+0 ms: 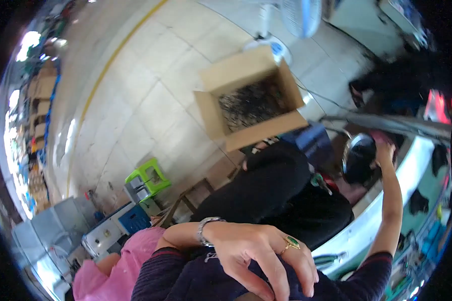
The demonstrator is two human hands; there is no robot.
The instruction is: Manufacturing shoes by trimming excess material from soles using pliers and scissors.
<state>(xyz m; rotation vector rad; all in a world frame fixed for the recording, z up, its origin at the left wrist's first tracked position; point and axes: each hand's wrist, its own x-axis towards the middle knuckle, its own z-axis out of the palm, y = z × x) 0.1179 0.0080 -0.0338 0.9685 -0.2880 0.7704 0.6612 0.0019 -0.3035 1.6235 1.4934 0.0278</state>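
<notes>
Left hand (258,253), green-stone ring on finger, lies loosely curled on own dark sleeve (186,276), holding nothing. Right hand (384,150) raised, touching round dark glossy object (359,158); grip cannot tell. Left of that object: 1 open brown cardboard box (248,100) with dark contents. Beyond box: white fan (291,20). Below-left of box: green stool (148,178).
</notes>
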